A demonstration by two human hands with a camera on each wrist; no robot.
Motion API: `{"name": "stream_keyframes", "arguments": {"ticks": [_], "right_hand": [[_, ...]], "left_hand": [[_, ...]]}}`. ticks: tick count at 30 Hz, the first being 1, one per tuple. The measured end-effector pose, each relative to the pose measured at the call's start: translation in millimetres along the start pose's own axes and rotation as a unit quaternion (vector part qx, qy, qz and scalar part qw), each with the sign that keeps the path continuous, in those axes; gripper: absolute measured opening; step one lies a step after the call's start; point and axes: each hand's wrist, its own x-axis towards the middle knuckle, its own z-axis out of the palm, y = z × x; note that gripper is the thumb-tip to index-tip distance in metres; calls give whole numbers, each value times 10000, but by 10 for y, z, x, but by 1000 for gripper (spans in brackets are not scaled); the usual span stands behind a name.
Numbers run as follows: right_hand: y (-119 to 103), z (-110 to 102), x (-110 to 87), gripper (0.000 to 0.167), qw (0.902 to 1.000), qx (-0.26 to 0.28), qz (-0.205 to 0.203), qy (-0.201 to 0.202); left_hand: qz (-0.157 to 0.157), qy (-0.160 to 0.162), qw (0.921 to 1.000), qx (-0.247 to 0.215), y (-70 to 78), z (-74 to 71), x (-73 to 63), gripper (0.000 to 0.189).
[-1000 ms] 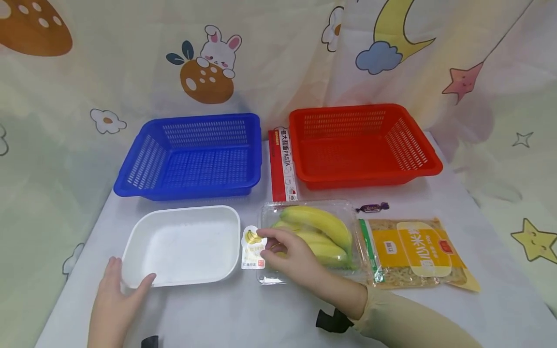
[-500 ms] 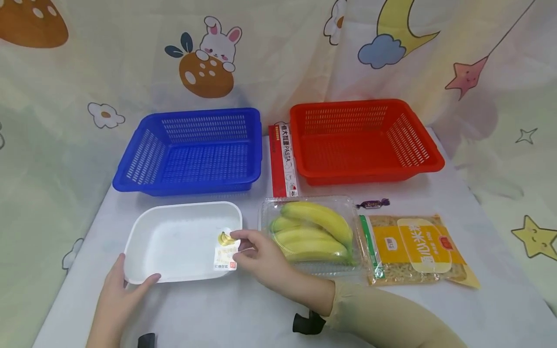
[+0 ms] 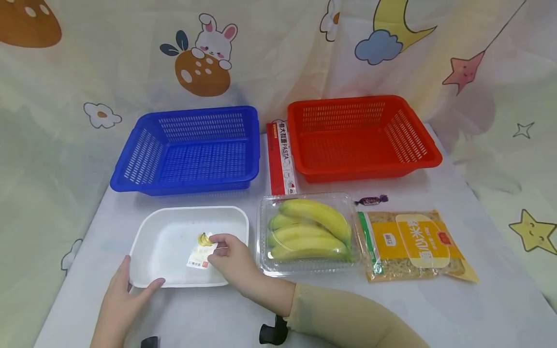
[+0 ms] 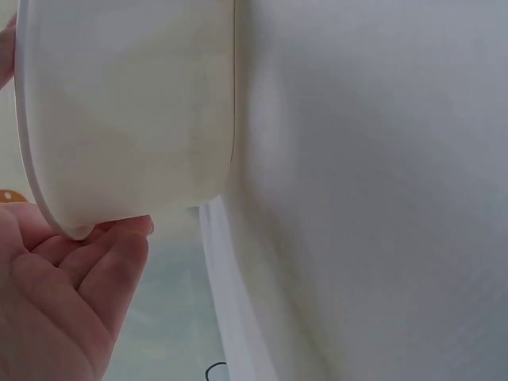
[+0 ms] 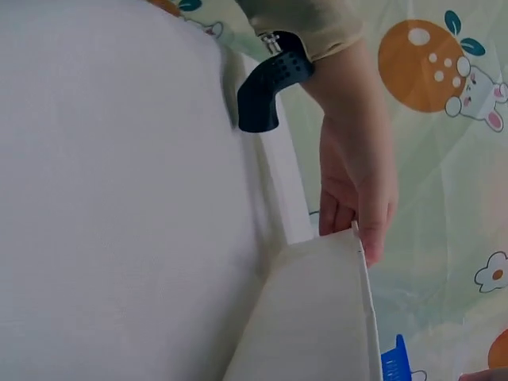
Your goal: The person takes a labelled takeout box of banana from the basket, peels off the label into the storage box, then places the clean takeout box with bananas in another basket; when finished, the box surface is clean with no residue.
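A white plastic tray stands at the front left of the table. My left hand holds its near left corner, thumb at the front rim and fingers along the left side. In the left wrist view, fingers lie against the tray's outer wall under the rim. My right hand pinches the right edge of a white label with a banana print, held over the inside of the tray. From the right wrist view, the right hand shows beyond the tray wall, which hides the label.
A clear box of bananas sits right of the tray, beside a bag of noodles and a purple-wrapped candy. Behind stand a blue basket and a red basket, with a red pasta box between them.
My right hand has carried the label leftward from between the tray and the banana box to over the tray. The tray has shifted slightly right with my left hand at its corner.
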Motion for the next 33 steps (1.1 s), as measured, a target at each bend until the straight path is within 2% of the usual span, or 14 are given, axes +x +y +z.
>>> {"name": "stream_keyframes", "arguments": {"ticks": [4, 7, 10, 12, 14, 18, 23, 29, 33], "right_hand": [[41, 60, 93, 28, 9999, -102, 110, 86], [60, 95, 171, 28, 9983, -566, -81, -57], [51, 125, 246, 28, 9863, -1522, -512, -374], [49, 144, 291, 27, 9765, -1950, -689, -610], [55, 158, 331, 26, 9715, -2158, -626, -760], [76, 168, 371, 26, 9700, -2250, -309, -864], [72, 175, 371, 26, 9534, -2881, -286, -848], [74, 188, 365, 25, 9448, -3172, -176, -803], [101, 193, 367, 26, 9356, -3408, -236, -888]], "left_hand": [[-163, -19, 9998, 70, 13, -2, 0, 107], [-298, 10, 9995, 124, 37, 1, 5, 108], [-314, 72, 9994, 140, 60, 2, 8, 109], [-295, 121, 9993, 171, 65, -1, 10, 108], [-242, 149, 9995, 110, 56, -3, 9, 107], [-218, 205, 9995, 34, 36, 11, 3, 107], [-207, 294, 9994, -17, 43, 28, 3, 107], [-134, 310, 9994, -98, 56, 29, 3, 107], [-145, 313, 9994, -93, 48, 39, -11, 108]]}}
